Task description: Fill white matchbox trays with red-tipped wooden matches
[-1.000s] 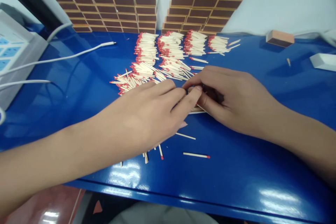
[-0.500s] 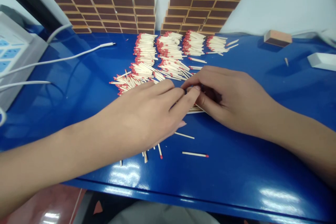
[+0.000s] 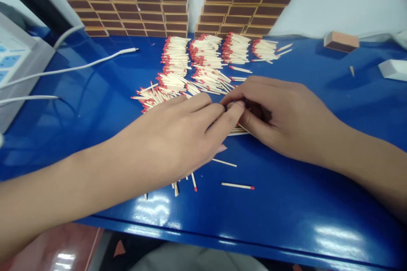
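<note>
My left hand (image 3: 187, 135) reaches across the blue table with its fingers bent and close together. Its fingertips meet those of my right hand (image 3: 280, 114), whose thumb and forefinger are closed in a pinch. Beneath the joined fingertips lies a small bundle of matchsticks (image 3: 239, 131), mostly covered by both hands. One stick slants against my right thumb. What my left fingers hold is hidden. Beyond the hands, heaps of red-headed matches (image 3: 206, 57) lie in rows. A single match (image 3: 238, 186) and a thin stick (image 3: 224, 162) lie nearer me.
Matchboxes are stacked against the wall in a left stack (image 3: 127, 4) and a right stack (image 3: 244, 0). One loose matchbox (image 3: 341, 41) and a white block (image 3: 394, 70) are at right. A white cable (image 3: 79, 67) and a grey-white box (image 3: 28, 63) are at left.
Both hands stay together over the bundle with almost no movement. The view has shifted slightly, so the stacks sit a little higher.
</note>
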The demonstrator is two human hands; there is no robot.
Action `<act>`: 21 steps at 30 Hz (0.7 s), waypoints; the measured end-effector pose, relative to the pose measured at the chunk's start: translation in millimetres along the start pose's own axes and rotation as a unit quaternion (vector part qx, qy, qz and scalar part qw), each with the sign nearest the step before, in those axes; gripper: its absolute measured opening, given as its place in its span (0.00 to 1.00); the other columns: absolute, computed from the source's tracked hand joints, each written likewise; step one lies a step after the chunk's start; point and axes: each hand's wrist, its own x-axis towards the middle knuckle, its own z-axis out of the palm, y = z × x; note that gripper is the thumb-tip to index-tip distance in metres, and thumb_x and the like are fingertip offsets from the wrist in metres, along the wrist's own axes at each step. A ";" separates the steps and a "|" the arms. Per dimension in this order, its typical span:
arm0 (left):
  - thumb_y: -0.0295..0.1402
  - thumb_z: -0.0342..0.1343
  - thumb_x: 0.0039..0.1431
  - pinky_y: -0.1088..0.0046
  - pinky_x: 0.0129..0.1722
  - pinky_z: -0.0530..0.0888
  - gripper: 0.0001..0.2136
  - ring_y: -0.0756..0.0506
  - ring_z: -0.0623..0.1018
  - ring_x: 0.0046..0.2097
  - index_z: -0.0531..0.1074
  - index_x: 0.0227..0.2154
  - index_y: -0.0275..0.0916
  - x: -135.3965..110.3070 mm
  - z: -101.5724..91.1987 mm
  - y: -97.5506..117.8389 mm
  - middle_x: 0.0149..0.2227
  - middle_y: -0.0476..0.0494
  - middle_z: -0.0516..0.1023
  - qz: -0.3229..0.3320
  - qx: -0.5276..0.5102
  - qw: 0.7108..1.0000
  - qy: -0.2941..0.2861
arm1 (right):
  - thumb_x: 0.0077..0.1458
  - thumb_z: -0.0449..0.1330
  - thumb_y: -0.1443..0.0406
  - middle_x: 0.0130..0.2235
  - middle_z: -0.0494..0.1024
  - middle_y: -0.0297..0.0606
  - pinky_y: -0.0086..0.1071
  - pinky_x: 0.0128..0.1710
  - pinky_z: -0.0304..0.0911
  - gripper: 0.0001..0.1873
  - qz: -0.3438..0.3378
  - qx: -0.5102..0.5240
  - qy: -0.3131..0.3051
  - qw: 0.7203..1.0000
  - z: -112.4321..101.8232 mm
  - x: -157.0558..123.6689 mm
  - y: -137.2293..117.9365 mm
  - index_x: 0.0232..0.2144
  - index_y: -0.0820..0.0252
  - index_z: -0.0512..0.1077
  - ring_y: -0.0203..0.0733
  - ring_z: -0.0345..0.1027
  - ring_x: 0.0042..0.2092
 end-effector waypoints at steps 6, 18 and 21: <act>0.37 0.45 0.75 0.56 0.52 0.79 0.26 0.35 0.77 0.57 0.58 0.69 0.27 -1.3 0.4 0.3 0.56 0.28 0.77 -0.003 -0.004 1.000 0.000 | 0.63 0.55 0.70 0.38 0.78 0.38 0.38 0.39 0.66 0.10 0.019 -0.004 -0.012 1.000 -1.8 0.7 -2.0 0.43 0.54 0.74 0.43 0.73 0.39; 0.33 0.38 0.74 0.52 0.53 0.79 0.27 0.35 0.78 0.55 0.54 0.71 0.29 1.5 -10.4 0.2 0.54 0.32 0.76 -0.015 -0.038 0.998 -0.056 | 0.62 0.56 0.70 0.35 0.76 0.37 0.36 0.38 0.63 0.10 0.003 -0.039 -0.016 0.999 -6.4 1.8 -1.1 0.44 0.60 0.75 0.40 0.71 0.38; 0.34 0.41 0.72 0.49 0.54 0.78 0.28 0.32 0.77 0.58 0.54 0.72 0.32 -1.2 -11.2 0.3 0.55 0.33 0.75 -0.015 -0.074 0.996 -0.052 | 0.63 0.55 0.69 0.36 0.76 0.37 0.36 0.37 0.61 0.10 0.004 -0.059 -0.023 0.998 -8.7 2.8 -2.2 0.44 0.60 0.75 0.39 0.69 0.37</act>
